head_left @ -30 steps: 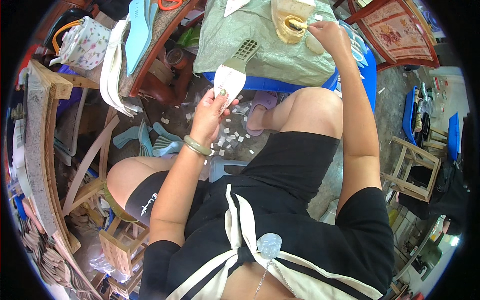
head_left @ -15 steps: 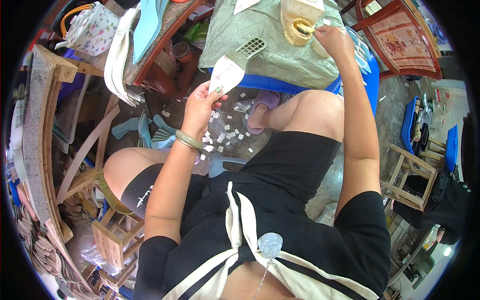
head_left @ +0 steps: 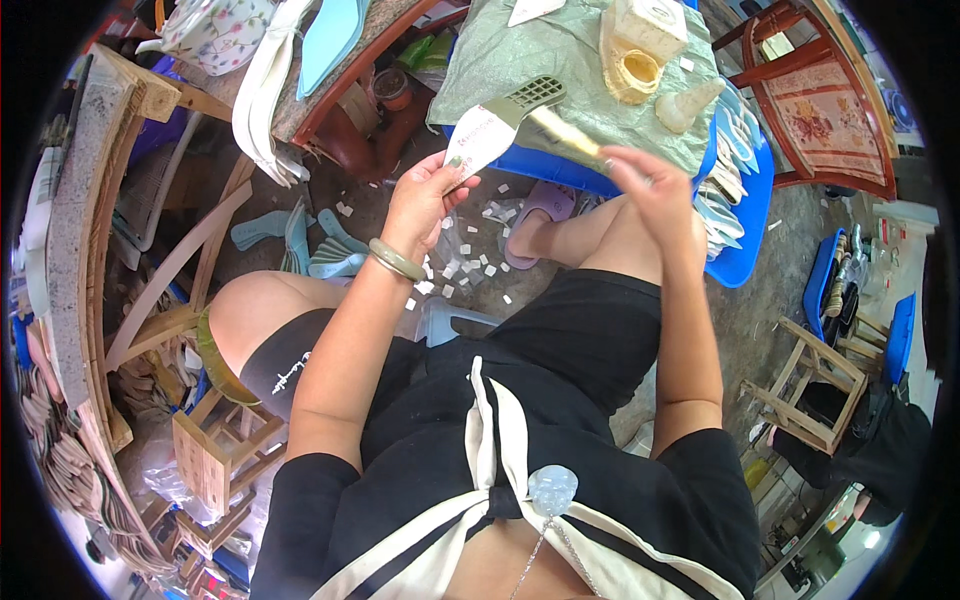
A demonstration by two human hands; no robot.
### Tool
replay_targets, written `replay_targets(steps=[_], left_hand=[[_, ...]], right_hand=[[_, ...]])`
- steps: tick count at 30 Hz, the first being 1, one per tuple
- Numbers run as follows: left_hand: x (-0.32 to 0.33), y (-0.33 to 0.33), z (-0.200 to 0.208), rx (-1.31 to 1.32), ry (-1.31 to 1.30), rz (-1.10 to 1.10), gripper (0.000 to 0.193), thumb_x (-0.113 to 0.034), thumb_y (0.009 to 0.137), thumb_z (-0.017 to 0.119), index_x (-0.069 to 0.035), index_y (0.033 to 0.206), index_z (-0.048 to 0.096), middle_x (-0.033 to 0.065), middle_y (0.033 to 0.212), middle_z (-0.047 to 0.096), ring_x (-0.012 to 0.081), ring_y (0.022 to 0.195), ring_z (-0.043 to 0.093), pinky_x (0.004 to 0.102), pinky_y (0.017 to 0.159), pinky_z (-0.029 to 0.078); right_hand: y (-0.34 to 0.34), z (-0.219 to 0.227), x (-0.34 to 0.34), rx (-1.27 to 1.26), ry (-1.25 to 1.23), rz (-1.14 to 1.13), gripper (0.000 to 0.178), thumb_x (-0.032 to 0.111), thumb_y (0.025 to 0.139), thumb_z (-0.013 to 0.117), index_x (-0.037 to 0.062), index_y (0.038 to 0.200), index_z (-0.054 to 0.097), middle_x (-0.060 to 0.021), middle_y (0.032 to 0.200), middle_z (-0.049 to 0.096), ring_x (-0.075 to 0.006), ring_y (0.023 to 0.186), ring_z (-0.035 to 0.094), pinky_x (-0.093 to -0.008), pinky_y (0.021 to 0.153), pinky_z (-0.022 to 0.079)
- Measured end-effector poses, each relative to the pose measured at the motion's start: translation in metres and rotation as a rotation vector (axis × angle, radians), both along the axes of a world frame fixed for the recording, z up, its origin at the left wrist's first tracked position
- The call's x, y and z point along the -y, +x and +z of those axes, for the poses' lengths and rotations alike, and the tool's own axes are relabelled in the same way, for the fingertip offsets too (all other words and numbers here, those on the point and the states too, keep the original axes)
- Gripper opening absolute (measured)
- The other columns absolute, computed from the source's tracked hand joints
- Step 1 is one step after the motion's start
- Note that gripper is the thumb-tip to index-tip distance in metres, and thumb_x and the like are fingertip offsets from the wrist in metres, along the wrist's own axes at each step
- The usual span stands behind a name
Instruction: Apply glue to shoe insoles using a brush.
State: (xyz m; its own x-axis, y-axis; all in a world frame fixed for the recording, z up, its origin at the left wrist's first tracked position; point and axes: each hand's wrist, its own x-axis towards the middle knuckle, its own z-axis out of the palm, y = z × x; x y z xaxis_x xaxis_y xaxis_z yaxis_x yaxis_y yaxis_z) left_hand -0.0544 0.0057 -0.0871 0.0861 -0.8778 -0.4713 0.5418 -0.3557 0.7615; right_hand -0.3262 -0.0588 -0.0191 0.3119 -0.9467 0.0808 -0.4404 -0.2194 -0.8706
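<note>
My left hand [head_left: 425,200], with a bangle on its wrist, is closed round the wide white end of a shoe insole [head_left: 482,140]. The insole's narrower end is grey-green with a grid of hollows and points away from me. In my right hand [head_left: 650,185], smeared by motion, is a brush [head_left: 567,133] with a yellowish, blurred head. Its tip is close to the grid end; I cannot tell whether they touch. Beyond it, on the green sheet [head_left: 520,60], stands a cut-open plastic jug [head_left: 632,72] with a yellow-crusted mouth.
A whitish cone-shaped piece [head_left: 690,106] lies beside the jug. Right of the sheet, a blue tray [head_left: 740,268] holds several insoles. White strips [head_left: 262,110] and light-blue sheets [head_left: 328,45] hang over the left table's edge. Small white squares [head_left: 470,265] litter the floor between my legs.
My right hand has drawn the brush out of the jug's mouth and brought it left and nearer, to the insole. The view has shifted slightly; my left hand still holds the insole.
</note>
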Motion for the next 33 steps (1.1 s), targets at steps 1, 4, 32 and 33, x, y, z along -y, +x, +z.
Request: replay_targets(steps=[1,4,32,33], left_hand=[[0.001,0.001,0.0,-0.05,-0.005,0.008,0.029,-0.007,0.09,0.055,0.004,0.117,0.054,0.0082,0.099,0.064,0.0113,0.079,0.063,0.0181,0.064,0.051],[0.002,0.004,-0.002,-0.109,0.016,0.008,0.029,-0.007,0.09,0.054,0.004,0.116,0.054,0.0092,0.099,0.064,0.0114,0.079,0.063,0.0185,0.064,0.051],[0.002,-0.007,0.025,0.69,-0.15,-0.164,0.019,-0.012,0.089,0.054,0.002,0.102,0.059,0.0063,0.086,0.066,0.0068,0.066,0.059,0.0207,0.057,0.043],[0.001,-0.008,0.025,0.735,-0.154,-0.162,0.019,-0.013,0.089,0.054,0.001,0.101,0.059,0.0058,0.084,0.067,0.0067,0.066,0.059,0.021,0.057,0.043]], right_hand=[[0.01,-0.006,-0.006,-0.005,0.016,-0.008,0.019,0.009,0.083,0.064,0.0045,0.1,0.07,-0.0062,0.09,0.071,-0.012,0.084,0.065,-0.0238,0.076,0.049],[0.027,-0.017,-0.014,0.026,-0.133,0.122,0.019,0.007,0.081,0.065,0.0049,0.099,0.07,-0.0079,0.09,0.07,-0.0128,0.084,0.065,-0.0241,0.075,0.049],[0.038,-0.008,0.039,-0.131,-0.1,-0.02,0.02,0.028,0.079,0.068,0.0123,0.092,0.072,-0.0114,0.075,0.068,-0.0244,0.064,0.064,-0.0305,0.063,0.051],[0.039,-0.005,0.029,-0.113,-0.12,-0.008,0.02,0.028,0.079,0.068,0.0123,0.092,0.072,-0.0114,0.075,0.068,-0.0244,0.064,0.064,-0.0305,0.063,0.051]])
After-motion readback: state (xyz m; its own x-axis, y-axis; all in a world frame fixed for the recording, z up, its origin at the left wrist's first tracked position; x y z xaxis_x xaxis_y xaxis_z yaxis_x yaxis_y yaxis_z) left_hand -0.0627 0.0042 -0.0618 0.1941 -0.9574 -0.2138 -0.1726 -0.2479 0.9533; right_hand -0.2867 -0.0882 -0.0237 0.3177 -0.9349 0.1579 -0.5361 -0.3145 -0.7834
